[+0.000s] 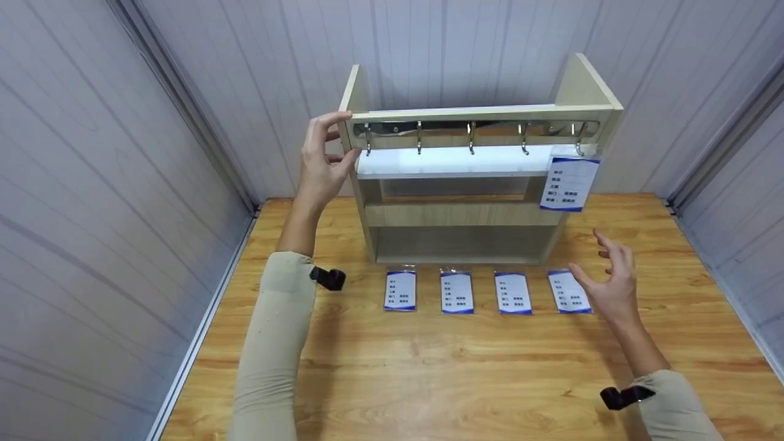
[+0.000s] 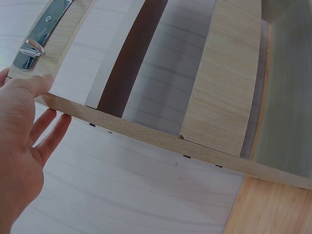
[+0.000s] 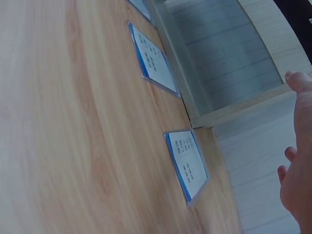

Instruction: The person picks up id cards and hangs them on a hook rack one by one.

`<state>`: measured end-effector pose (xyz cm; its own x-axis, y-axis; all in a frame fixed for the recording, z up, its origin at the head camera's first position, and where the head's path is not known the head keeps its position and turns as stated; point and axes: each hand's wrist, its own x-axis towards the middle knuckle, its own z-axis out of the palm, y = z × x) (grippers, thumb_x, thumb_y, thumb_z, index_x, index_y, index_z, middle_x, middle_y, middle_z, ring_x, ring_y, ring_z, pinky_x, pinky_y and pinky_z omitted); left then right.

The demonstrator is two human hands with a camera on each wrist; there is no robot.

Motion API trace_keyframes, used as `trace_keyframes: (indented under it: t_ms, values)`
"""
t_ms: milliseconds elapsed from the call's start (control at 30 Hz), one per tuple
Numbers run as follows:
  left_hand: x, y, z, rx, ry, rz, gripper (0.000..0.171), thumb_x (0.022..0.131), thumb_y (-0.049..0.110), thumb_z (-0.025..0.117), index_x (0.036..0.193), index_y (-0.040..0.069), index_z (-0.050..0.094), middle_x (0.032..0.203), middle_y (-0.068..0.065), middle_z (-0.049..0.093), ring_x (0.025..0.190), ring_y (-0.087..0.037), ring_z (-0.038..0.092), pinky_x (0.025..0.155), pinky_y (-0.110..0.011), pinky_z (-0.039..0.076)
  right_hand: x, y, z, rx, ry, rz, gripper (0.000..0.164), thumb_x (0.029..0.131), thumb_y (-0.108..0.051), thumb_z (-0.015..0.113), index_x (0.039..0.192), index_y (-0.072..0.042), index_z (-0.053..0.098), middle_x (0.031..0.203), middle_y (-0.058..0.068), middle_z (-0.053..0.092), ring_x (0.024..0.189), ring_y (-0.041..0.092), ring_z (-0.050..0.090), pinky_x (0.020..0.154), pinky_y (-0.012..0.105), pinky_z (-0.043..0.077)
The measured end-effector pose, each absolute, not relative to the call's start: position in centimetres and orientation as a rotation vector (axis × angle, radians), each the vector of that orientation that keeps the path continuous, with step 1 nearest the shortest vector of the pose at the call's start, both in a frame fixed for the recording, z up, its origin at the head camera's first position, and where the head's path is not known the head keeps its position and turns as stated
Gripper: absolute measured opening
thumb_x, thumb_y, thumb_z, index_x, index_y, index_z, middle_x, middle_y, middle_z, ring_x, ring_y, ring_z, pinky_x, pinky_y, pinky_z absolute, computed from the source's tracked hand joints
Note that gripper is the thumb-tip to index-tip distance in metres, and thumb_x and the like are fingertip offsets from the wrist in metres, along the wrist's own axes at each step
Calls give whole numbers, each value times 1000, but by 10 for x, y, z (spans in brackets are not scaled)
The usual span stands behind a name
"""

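My left hand [image 1: 323, 160] grips the upper left front corner of a pale wooden shelf unit [image 1: 453, 214]. In the left wrist view its thumb lies on the front face and other fingers lie along the side panel [image 2: 131, 130]. A metal rail with several hooks [image 1: 419, 136] runs across the top front. From its rightmost hook hangs a white name badge with blue edges [image 1: 569, 184]. My right hand [image 1: 612, 288] holds nothing; its fingers are spread and bent, and its thumb overlaps the rightmost badge [image 1: 569, 294] lying on the wooden surface.
Three more badges lie in a row before the shelf: a left one [image 1: 400, 291], a second [image 1: 457, 293] and a third [image 1: 513, 294]. The wood-grain surface [image 1: 429, 380] extends toward me. Pale panelled walls [image 1: 294, 55] stand behind and on both sides.
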<state>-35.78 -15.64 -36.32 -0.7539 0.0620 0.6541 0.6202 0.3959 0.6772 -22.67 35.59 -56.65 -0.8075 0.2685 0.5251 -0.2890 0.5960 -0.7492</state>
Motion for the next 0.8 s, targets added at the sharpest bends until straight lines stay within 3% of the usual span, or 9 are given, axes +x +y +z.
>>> trace_keyframes:
  t_ms: [167,300,433,600,800]
  values:
    - [-358,-158,-363,-587,-2126,-1339,55,101,-2,76,153,8,59,159,-18,56,137,-37,67,91,-56,71,-223,353,-568,-33,-2305,1187,85,89,-9,92,166,-15,56,139,-1,51,119,-8,40,95,33,37]
    - [-357,-158,-363,-594,-2125,-1327,54,102,-1,76,153,8,59,159,-19,55,137,-38,67,91,-56,71,-221,351,-568,-41,-2374,1183,86,91,-11,91,168,-14,53,141,21,47,121,9,40,101,44,38]
    - [-357,-157,-363,-596,-2117,-1330,54,101,-1,76,152,7,59,158,-19,55,136,-38,68,91,-56,72,-220,351,-568,-40,-2451,1166,88,93,-16,90,170,-13,48,146,28,42,123,32,41,101,50,38]
    - [-357,-157,-362,-595,-2116,-1331,54,101,-1,76,152,8,59,159,-19,56,136,-38,68,91,-55,72,-220,351,-569,-61,-2528,1158,94,93,-23,91,173,-14,43,151,33,39,135,41,38,106,60,38]
    - [-356,-157,-362,-587,-2112,-1336,54,101,-1,77,152,8,60,157,-18,57,135,-37,69,90,-56,72,-221,351,-572,-87,-2585,1157,99,91,-27,92,175,-21,40,158,36,32,150,51,28,118,75,29]
